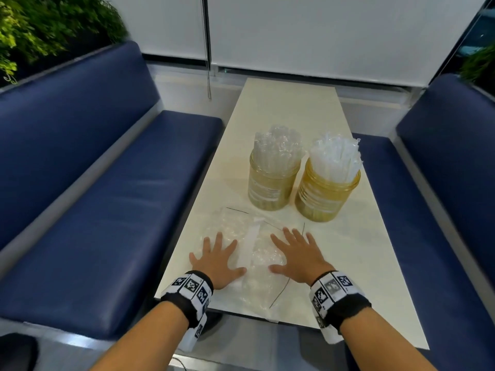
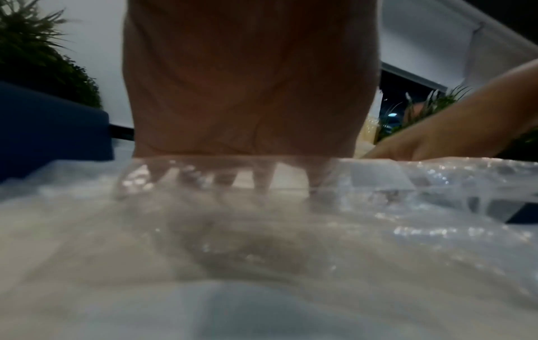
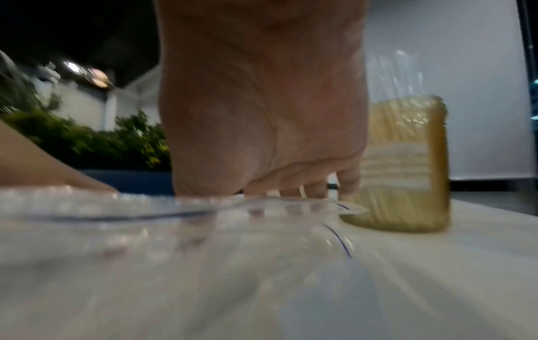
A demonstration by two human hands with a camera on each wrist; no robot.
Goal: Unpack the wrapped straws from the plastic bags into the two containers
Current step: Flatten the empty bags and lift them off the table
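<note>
Both my hands lie flat with fingers spread: left hand [image 1: 215,259] and right hand [image 1: 296,253] press the empty plastic bags [image 1: 250,253] at lower centre. Right of centre, two amber containers [image 1: 273,183] [image 1: 325,195] hold the wrapped straws [image 1: 336,159].

Two amber-yellow containers [image 1: 273,183] held white, clear-wrapped straws [image 1: 336,159] on the cream bench [image 1: 289,108]; navy seats [image 1: 101,183] flanked it, and black-and-white checker-patterned wristbands [image 1: 191,290] sat at 6 o'clock beside clear plastic bags [image 1: 251,253].
</note>
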